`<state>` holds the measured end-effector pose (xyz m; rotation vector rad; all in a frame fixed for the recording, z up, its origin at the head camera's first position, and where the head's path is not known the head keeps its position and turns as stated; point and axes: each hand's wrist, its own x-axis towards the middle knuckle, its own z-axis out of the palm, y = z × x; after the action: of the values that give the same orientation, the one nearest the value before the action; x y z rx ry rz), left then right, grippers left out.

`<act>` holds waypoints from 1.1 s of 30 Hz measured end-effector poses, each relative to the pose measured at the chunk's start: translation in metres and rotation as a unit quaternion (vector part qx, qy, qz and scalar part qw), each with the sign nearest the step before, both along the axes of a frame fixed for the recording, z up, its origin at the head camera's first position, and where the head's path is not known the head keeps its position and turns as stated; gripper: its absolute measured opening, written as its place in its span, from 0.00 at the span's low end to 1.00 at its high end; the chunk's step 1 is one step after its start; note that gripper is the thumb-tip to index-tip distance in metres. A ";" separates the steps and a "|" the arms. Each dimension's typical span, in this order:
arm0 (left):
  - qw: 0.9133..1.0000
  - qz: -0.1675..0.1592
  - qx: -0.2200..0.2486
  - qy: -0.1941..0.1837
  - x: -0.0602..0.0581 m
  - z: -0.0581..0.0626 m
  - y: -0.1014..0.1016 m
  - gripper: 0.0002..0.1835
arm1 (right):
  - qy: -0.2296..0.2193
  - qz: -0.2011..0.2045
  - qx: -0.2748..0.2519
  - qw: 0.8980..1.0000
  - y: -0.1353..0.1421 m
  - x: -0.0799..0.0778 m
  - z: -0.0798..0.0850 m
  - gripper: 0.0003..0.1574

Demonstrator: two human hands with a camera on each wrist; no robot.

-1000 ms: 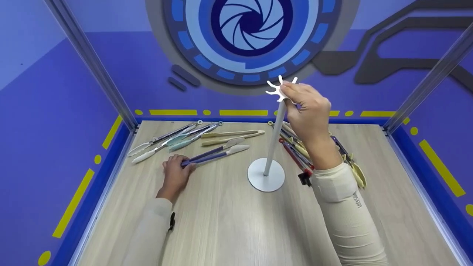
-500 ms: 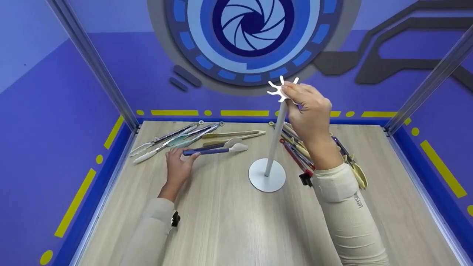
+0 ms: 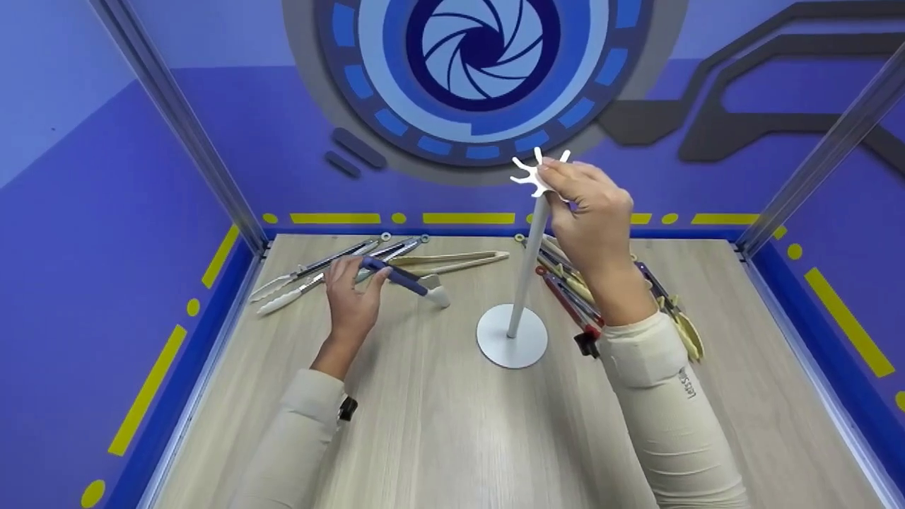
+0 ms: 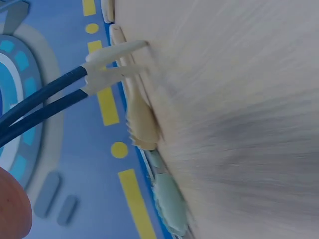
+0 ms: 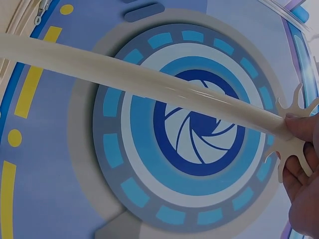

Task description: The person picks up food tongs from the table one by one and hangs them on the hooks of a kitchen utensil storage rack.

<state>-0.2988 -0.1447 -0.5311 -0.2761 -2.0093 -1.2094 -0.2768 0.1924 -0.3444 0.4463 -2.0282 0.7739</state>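
Blue-handled tongs (image 3: pixel 410 282) hang above the left side of the desk (image 3: pixel 438 424), pinched near one end by the left hand (image 3: pixel 355 300), a grip that leaves their pale heads (image 3: pixel 439 297) free, while the right hand (image 3: pixel 594 223) holds the top of the white pronged stand (image 3: pixel 529 265), apparently to steady it. Beige tongs (image 3: pixel 470 263) and white-headed tongs (image 3: pixel 278 303) lie at the far left; red-handled tongs (image 3: pixel 563 300) and yellow-headed tongs (image 3: pixel 686 336) lie right of the stand, where the right sleeve (image 3: pixel 668 417) blocks part of the view.
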 end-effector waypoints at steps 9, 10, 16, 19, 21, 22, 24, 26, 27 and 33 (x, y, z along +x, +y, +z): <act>1.000 -0.017 -0.008 -0.008 0.001 0.022 0.004 0.13 | 0.007 0.004 0.010 1.000 -0.002 0.002 0.002 0.14; 1.000 -0.016 -0.008 -0.006 0.001 0.025 0.004 0.14 | 0.009 0.006 0.008 1.000 -0.002 0.002 0.002 0.14; 1.000 -0.025 -0.003 0.012 0.001 0.040 0.012 0.14 | 0.010 0.007 0.000 1.000 -0.002 0.002 0.002 0.15; 0.999 -0.034 0.000 0.016 0.000 0.050 0.018 0.14 | 0.008 0.004 0.000 1.000 -0.001 0.003 0.002 0.15; 0.999 -0.040 0.003 0.010 -0.001 0.058 0.021 0.13 | 0.008 0.005 -0.001 1.000 -0.002 0.003 0.002 0.15; 0.999 -0.043 0.006 0.005 -0.001 0.062 0.022 0.13 | 0.008 0.006 0.000 1.000 -0.002 0.003 0.002 0.14; 0.999 -0.049 0.013 -0.003 -0.002 0.071 0.025 0.14 | 0.007 0.012 0.004 1.000 -0.004 0.003 0.002 0.14; 0.998 -0.055 0.021 -0.008 -0.003 0.079 0.029 0.14 | 0.006 0.018 0.007 1.000 -0.005 0.002 0.003 0.14; 0.998 -0.060 0.026 -0.011 -0.004 0.083 0.032 0.15 | 0.005 0.020 0.011 1.000 -0.006 0.002 0.003 0.14; 0.994 -0.098 0.034 -0.029 -0.007 0.103 0.050 0.16 | 0.011 0.017 0.011 1.000 -0.008 0.002 0.003 0.13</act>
<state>-0.3060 -0.0948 -0.4280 -0.4168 -2.0222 -1.4186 -0.2750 0.1846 -0.3413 0.5000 -2.0156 0.7646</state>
